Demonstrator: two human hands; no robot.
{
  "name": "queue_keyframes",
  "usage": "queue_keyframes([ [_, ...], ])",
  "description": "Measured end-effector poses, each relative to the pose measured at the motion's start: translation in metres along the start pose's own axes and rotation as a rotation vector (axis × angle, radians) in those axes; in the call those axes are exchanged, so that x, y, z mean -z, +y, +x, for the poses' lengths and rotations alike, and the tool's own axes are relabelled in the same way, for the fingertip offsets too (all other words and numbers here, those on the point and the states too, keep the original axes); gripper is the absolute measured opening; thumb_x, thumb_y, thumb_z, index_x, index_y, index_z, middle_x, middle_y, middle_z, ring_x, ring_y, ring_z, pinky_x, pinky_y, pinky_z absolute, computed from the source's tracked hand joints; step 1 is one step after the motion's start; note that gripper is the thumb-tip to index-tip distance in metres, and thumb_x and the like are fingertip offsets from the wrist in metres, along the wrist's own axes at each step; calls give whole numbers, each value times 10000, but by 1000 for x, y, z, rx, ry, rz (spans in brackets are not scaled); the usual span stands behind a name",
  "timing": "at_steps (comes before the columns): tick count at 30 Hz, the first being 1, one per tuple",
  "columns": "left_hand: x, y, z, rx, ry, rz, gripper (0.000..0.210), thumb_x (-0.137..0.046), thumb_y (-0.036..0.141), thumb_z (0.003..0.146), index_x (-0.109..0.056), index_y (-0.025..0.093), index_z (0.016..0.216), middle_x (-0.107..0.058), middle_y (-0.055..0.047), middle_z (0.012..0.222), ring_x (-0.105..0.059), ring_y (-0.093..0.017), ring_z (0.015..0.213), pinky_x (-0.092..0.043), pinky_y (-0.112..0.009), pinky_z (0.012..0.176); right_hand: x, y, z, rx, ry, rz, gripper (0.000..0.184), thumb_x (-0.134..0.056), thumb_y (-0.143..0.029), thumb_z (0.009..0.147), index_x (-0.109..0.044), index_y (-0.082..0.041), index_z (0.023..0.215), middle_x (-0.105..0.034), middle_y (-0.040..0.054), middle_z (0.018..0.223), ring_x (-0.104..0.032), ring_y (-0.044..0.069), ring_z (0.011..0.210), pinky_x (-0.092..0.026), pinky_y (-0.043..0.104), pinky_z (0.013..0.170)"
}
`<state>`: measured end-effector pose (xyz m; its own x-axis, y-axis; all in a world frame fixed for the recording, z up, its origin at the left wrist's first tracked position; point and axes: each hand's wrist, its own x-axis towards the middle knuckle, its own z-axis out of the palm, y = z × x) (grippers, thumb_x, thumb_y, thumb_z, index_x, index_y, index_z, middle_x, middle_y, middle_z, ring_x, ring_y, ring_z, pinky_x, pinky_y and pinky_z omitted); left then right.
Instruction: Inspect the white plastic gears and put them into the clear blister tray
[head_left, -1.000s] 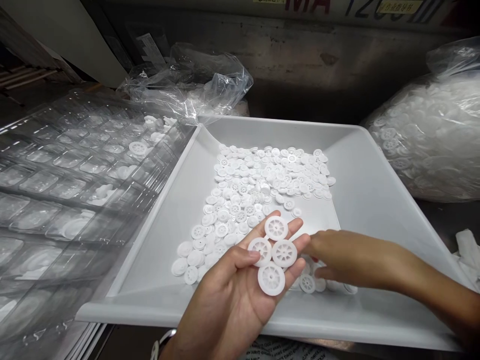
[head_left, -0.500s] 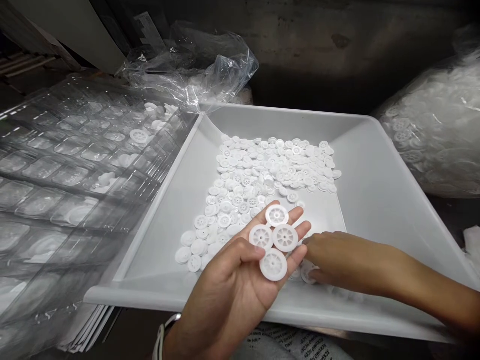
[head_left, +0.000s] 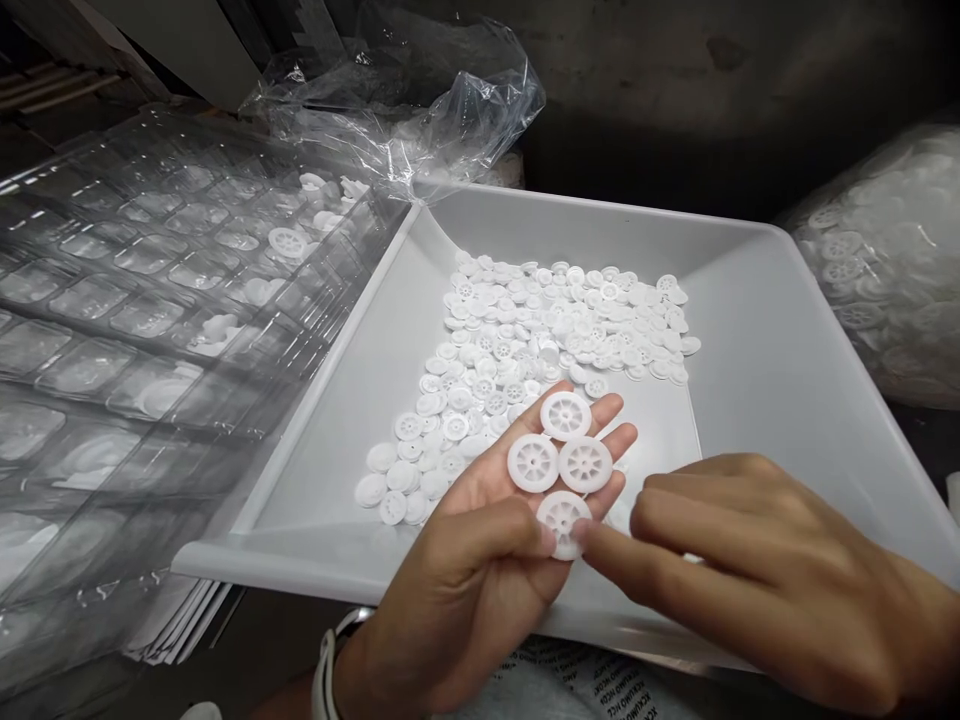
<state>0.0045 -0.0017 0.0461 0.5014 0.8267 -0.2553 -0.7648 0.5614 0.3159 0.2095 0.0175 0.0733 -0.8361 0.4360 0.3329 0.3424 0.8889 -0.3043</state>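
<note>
Four round white wheels [head_left: 585,463], spoked, with small centre holes, lie in the left hand [head_left: 484,555] above the tray's [head_left: 300,572] near edge, thumb pinning the lowest. The right hand [head_left: 780,575] touches that wheel with a fingertip (whether it grips anything, I cannot tell). Grey fabric [head_left: 536,680] below bears dark lettering, partly "CKUMO".

Your left hand [head_left: 480,570] is holding four white wheels [head_left: 565,414] on its palm and fingers, and your right hand [head_left: 757,570] is touching the nearest one with a fingertip. Beneath them, a gray bin [head_left: 780,350] is holding a pile of wheels [head_left: 510,320]. Clear trays [head_left: 84,370] are lying to its left, and a filled bag [head_left: 900,270] is sitting to its right.
</note>
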Motion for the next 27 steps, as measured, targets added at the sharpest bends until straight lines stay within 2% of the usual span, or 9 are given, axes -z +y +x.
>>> queue_keyframes([
  [5, -9, 4, 2, 11, 136, -34, 750, -652, 67, 855, -462, 100, 1579, -716, -119, 1485, -703, -199, 1346, -530, -315, 1163, -17, -2, 2, -2, 146, 8, 275, -330, -64, 1118, -598, -122, 1101, -433, -28, 730, -357, 156, 647, -239, 378, 555],
  [10, -11, 6, 1, 29, 142, -74, 797, -608, 71, 872, -351, 62, 1626, -726, -125, 1467, -718, -198, 1322, -582, -284, 1084, -17, -3, 0, -17, 136, 5, 260, -362, -63, 1113, -617, -116, 1123, -434, -26, 737, -360, 155, 645, -247, 374, 561],
  [17, -13, 7, 3, 45, 159, -101, 785, -552, 81, 881, -337, 72, 1636, -740, -110, 1448, -720, -199, 1316, -603, -276, 1066, -16, -1, 0, -7, 136, 15, 277, -340, -70, 1123, -614, -107, 1143, -448, -17, 749, -378, 156, 648, -249, 373, 562],
  [23, -14, 7, 7, 41, 203, -109, 699, -531, 126, 925, -397, 65, 1609, -746, -131, 1435, -704, -228, 1339, -629, -301, 1049, -13, 1, -1, -41, 162, -22, 225, -391, -107, 1130, -578, -153, 1012, -393, -27, 752, -403, 129, 636, -330, 348, 590],
  [27, -14, 7, 4, 36, 196, -102, 720, -544, 79, 908, -394, 59, 1612, -735, -133, 1453, -708, -225, 1335, -617, -293, 1061, -12, 1, -5, -17, 130, -69, 255, -397, -161, 1128, -650, -161, 1095, -452, -13, 725, -459, 150, 620, -370, 339, 568],
])
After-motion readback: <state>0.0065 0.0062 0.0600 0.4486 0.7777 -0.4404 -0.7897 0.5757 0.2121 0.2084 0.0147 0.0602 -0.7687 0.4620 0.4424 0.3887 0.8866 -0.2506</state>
